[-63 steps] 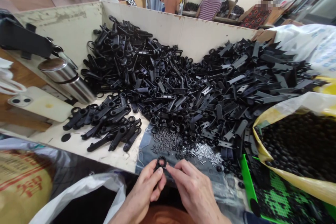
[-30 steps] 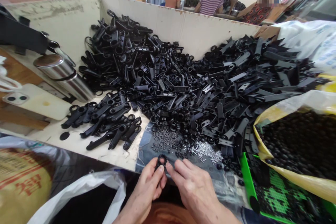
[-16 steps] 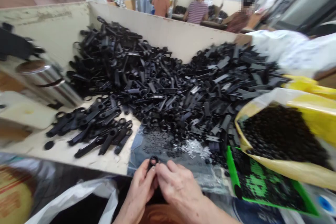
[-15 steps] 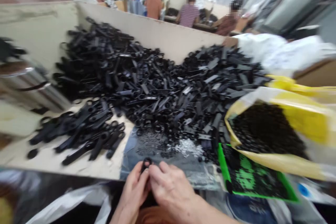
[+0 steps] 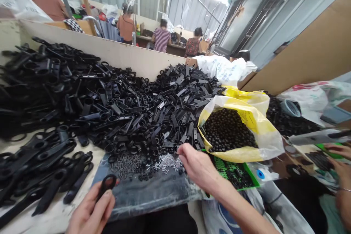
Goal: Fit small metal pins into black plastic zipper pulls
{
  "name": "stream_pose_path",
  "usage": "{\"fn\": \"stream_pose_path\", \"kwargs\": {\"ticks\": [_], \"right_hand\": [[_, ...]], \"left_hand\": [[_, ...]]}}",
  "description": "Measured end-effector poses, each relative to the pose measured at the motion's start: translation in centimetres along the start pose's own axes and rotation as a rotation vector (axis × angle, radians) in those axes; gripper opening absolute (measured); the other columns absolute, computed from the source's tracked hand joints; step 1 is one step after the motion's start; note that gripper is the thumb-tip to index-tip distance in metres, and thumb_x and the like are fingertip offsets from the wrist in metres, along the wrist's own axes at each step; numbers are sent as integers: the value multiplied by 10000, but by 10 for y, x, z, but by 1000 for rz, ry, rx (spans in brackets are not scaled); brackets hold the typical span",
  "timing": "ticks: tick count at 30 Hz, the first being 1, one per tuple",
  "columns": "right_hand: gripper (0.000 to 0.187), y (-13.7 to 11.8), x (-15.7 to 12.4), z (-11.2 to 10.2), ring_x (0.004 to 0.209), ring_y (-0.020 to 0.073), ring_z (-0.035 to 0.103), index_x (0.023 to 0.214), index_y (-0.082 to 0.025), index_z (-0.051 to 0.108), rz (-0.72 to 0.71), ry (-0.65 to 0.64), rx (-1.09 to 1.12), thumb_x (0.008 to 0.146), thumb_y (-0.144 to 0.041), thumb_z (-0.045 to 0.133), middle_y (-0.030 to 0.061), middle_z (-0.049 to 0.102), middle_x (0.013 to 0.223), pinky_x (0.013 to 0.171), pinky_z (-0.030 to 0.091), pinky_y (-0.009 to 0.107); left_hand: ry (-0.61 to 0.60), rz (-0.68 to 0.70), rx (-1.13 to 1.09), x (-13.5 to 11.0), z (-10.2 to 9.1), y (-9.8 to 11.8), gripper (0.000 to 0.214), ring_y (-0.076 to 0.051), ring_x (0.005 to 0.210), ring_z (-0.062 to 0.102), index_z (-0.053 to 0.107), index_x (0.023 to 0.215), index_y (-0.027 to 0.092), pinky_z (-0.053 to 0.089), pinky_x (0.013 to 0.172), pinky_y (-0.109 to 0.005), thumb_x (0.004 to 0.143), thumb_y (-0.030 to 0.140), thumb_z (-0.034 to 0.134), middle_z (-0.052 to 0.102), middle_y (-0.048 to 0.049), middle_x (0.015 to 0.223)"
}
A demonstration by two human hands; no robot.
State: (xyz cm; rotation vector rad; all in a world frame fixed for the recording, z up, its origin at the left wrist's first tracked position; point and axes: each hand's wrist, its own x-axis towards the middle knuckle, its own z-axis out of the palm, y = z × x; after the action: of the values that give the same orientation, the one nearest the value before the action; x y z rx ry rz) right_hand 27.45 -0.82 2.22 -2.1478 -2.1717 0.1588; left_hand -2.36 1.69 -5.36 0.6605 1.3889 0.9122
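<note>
Left hand (image 5: 91,208), near the table's near edge: thumb and fingers pinching one black plastic ring-ended part (image 5: 103,187), held before the left edge of a blue-grey cloth (image 5: 156,192); long axis slanting, the ring pointing away from the person and slightly right, the other end hidden in the grip. Bare cloth along the near edge, leaving open room between the two hands. To the left, a loose row of long black plastic ringed pieces (image 5: 56,181) on the pale board table (image 5: 95,161), a narrow bare strip separating it from the cloth. Right hand (image 5: 197,166), over the cloth's far right corner: fingertips bunched beside small silver metal pins (image 5: 167,163); whether they grasp one, cannot tell. Left of the pins, small dark-grey pegs (image 5: 127,164). Off the right edge, a bright-green plastic tray (image 5: 253,180) and an open yellow-and-white plastic bag (image 5: 270,142) of round black beads (image 5: 229,128). Beyond, heaped black plastic pieces (image 5: 123,98), reaching the pale upright board (image 5: 109,51) at the far edge.
</note>
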Motion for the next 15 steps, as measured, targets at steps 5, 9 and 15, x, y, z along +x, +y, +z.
{"fn": "stream_pose_path", "kwargs": {"ticks": [5,9,15], "right_hand": [[153,45,27,11,863,220,701,929,-189,681,26,-14,-138,944,-77,578,76,738,891,703,436,268],[127,51,33,22,863,220,687,872,-195,715,-14,3,-163,922,-109,636,71,721,890,671,434,262],[226,44,39,19,930,187,682,1097,-239,750,-79,120,-48,1019,-186,544,52,715,1041,733,471,256]], "left_hand": [[-178,134,95,1,29,15,658,-190,918,626,760,1157,240,504,851,-190,644,643,850,785,-14,932],[-181,65,34,2,35,15,659,-213,956,606,766,1142,227,458,908,-243,632,634,863,763,-10,850],[-104,-3,-112,-8,41,19,591,-186,779,590,764,1137,202,457,788,-281,661,533,878,731,-4,783]]}}
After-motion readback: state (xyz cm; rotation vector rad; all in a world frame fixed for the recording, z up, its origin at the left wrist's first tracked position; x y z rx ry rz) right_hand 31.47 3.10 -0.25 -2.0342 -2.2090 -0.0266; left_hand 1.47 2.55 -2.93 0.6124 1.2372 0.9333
